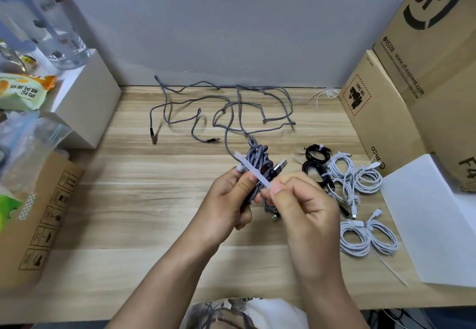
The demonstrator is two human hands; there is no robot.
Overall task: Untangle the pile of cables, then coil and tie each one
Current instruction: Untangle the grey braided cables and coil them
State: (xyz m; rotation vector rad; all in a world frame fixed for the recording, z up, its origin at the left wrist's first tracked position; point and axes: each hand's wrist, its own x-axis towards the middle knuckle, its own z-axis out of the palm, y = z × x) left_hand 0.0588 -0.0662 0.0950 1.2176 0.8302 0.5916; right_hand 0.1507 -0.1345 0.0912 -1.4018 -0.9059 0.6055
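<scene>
The grey braided cable bundle [258, 166] sits in the air just above the middle of the table [154, 200], gathered into a tight coil so that a tie can go round its waist. The left hand [231, 200] has its grip wrapped around the lower part of the coil, fingers curled and squeezing the loops together, which I take to be the reason the coil keeps its shape. A white cable tie [253, 171] lies slantwise across the front of the bundle. The right hand [296, 200] pinches the tie's lower end between thumb and forefinger, while the tie's upper end pokes out beside the left fingertips; it looks as though the strap is being fed or pulled tight, though I cannot tell whether it is already locked. A silver USB plug [280, 165] juts from the coil's right side.

Farther back, more loose grey cable [226, 102] sprawls in kinks along the wall edge, seemingly waiting its turn. To the right, finished work is set aside out of the way: two black coils [315, 161] and several white coils [360, 200], each tied. A few spare white ties [324, 94] lie near a cardboard box [386, 102] at the back right.
</scene>
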